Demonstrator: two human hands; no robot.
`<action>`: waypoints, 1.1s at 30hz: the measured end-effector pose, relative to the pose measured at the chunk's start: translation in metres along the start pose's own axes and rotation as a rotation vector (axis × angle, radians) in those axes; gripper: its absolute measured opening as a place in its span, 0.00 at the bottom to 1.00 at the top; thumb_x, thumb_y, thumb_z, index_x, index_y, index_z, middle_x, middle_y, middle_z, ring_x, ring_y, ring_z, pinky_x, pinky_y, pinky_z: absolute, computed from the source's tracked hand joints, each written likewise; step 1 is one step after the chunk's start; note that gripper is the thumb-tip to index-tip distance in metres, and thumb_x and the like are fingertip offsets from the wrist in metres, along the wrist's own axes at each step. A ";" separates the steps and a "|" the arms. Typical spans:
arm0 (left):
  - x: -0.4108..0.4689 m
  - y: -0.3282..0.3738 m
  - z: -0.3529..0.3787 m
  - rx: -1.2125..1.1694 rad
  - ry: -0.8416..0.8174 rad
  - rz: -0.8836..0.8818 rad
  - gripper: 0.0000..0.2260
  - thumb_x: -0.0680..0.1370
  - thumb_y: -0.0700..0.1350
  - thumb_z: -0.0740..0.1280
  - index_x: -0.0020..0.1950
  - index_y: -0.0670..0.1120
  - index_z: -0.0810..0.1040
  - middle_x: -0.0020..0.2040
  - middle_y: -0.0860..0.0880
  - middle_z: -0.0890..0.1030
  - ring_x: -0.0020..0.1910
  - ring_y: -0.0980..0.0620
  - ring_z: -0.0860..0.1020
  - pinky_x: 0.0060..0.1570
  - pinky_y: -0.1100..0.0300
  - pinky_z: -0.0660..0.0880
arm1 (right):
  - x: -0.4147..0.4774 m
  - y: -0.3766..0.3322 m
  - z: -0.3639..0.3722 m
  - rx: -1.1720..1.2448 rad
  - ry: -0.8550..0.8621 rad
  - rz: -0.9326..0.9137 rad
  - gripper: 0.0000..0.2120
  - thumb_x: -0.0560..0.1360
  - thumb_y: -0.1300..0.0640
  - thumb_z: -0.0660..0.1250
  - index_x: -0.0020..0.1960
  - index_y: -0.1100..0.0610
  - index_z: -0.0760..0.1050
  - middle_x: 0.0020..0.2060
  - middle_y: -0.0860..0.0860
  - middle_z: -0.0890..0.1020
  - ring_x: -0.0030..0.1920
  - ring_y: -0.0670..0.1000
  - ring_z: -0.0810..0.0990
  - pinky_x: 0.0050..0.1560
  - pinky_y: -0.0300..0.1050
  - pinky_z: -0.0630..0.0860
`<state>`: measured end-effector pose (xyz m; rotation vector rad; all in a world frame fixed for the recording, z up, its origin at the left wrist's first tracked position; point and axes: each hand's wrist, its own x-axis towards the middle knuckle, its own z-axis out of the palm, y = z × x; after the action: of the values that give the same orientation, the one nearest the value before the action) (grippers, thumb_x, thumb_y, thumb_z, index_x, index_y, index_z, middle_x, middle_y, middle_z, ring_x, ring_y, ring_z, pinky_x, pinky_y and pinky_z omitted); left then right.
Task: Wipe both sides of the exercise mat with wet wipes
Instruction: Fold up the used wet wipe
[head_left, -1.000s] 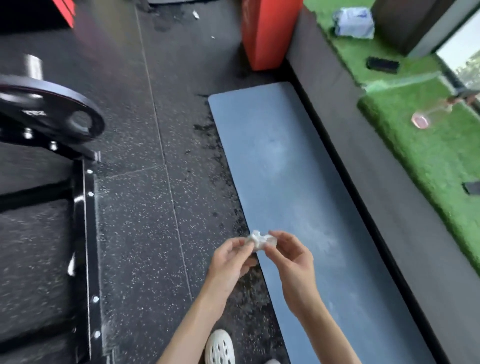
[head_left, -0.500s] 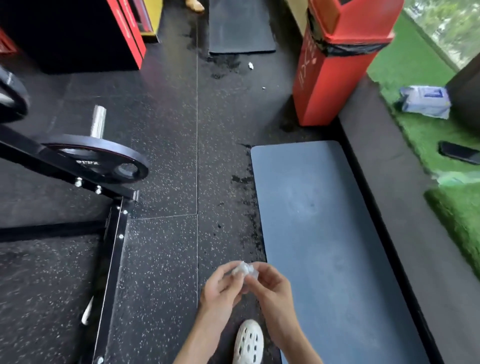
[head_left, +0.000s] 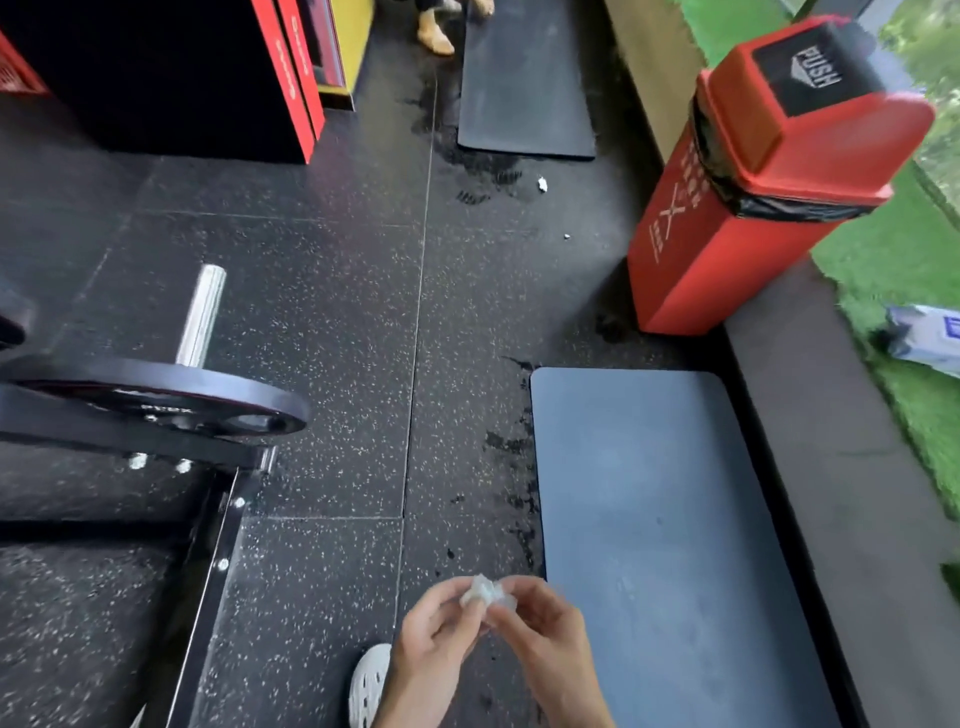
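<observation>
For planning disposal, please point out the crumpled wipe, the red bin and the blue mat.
crumpled wipe (head_left: 485, 594), head view, visible middle.
red bin (head_left: 737, 270), head view, side wall.
blue mat (head_left: 649, 493), head view, bare middle.

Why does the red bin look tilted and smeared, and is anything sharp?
Head view, edges: the wide-angle lens makes the red bin lean; its lid and the wipes pack look motion-smeared. Head view, centre: the blue mat is fairly sharp in soft light; the wipe pinched between left hand and right hand is slightly blurred.
</observation>
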<state>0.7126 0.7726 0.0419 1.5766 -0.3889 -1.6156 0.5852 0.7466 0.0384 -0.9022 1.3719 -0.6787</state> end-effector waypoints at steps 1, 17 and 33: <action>0.018 0.003 -0.007 0.013 0.003 0.002 0.08 0.77 0.41 0.70 0.55 0.44 0.81 0.47 0.46 0.86 0.48 0.49 0.84 0.50 0.60 0.79 | 0.015 -0.001 0.007 -0.005 -0.004 -0.002 0.08 0.66 0.52 0.76 0.42 0.54 0.83 0.37 0.56 0.84 0.38 0.50 0.80 0.42 0.47 0.77; 0.242 -0.065 -0.089 0.126 0.129 -0.074 0.08 0.75 0.43 0.73 0.49 0.51 0.75 0.47 0.48 0.84 0.43 0.52 0.82 0.46 0.58 0.80 | 0.217 0.107 0.064 -0.039 -0.108 0.120 0.04 0.77 0.63 0.69 0.43 0.58 0.77 0.34 0.47 0.82 0.35 0.44 0.79 0.38 0.37 0.77; 0.419 -0.239 -0.092 -0.120 0.029 -0.376 0.15 0.83 0.50 0.60 0.55 0.41 0.81 0.52 0.41 0.84 0.51 0.46 0.82 0.54 0.55 0.78 | 0.321 0.328 0.088 -0.413 0.130 -0.129 0.10 0.78 0.61 0.63 0.48 0.55 0.83 0.34 0.34 0.81 0.41 0.37 0.80 0.45 0.39 0.76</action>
<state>0.7711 0.6449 -0.4281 1.6470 0.0256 -1.8548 0.6740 0.6560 -0.4118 -1.3005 1.6133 -0.5673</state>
